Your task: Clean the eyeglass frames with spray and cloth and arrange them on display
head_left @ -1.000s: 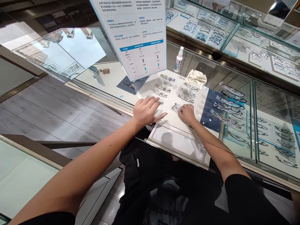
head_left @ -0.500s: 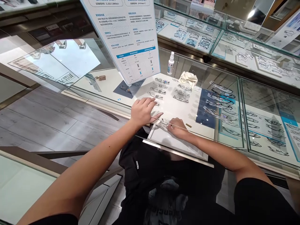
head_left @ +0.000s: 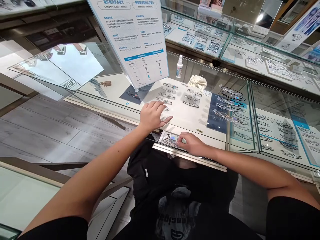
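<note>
My left hand lies on the glass countertop, fingers spread and thumb stretched out, holding nothing. Just below it, a pair of eyeglasses with a bluish glint on one lens is in the shallow white drawer at the counter's near edge. My right hand reaches into this drawer, its fingers curled and closed at the right end of the eyeglasses. The fingertips partly hide that end. Under the glass, several eyeglasses are laid out in two columns on a white surface.
An upright printed sign stands on the left of the counter. Behind are a white spray bottle and a crumpled cream cloth. More eyeglasses lie at the right. The drawer's front edge sticks out before my torso.
The drawer is pushed further in, showing less of its white inside. My right hand and the eyeglasses sit lower, nearer the drawer's front. My left hand stays on the glass.
</note>
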Tool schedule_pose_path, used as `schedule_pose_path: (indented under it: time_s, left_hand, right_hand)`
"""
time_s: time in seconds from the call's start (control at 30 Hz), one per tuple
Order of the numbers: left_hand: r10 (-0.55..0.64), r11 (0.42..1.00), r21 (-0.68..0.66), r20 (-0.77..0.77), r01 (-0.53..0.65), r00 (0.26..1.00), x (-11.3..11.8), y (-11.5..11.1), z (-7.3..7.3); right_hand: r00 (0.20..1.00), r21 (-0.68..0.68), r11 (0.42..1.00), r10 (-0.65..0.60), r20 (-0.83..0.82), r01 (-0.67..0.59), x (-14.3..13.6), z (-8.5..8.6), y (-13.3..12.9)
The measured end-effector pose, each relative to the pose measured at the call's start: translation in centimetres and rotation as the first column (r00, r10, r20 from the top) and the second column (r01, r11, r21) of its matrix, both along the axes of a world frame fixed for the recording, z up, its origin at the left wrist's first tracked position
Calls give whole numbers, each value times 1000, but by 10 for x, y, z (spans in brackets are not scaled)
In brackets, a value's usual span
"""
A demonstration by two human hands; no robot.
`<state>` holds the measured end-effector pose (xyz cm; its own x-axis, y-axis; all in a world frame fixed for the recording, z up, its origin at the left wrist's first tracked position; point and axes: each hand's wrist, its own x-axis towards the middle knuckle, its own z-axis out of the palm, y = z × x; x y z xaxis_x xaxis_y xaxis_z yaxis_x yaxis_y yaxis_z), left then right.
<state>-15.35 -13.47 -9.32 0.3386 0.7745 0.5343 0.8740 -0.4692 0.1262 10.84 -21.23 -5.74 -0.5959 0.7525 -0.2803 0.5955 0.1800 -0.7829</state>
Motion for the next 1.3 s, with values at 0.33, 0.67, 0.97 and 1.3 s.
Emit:
schedule_pose_path:
  time_s: [0.33, 0.67, 0.97, 1.3]
  left_hand:
    - [14, 999, -36, 14, -13, 1000, 1, -2, 2]
    - [14, 999, -51, 7, -14, 1000, -1, -2, 0]
    - [22, 1000, 9, -15, -21, 1000, -1, -1, -1]
    - [15, 997, 75, -16, -14, 1000, -2, 1, -5]
  right_hand:
    - [988, -187, 982, -26, -153, -3, -9, 51, 4]
    - [993, 335, 942, 22, -112, 17, 25, 132, 68]
    - [972, 656, 755, -143, 184, -13, 60, 54, 126]
    - [954, 653, 757, -194, 226, -1, 63, 39, 136]
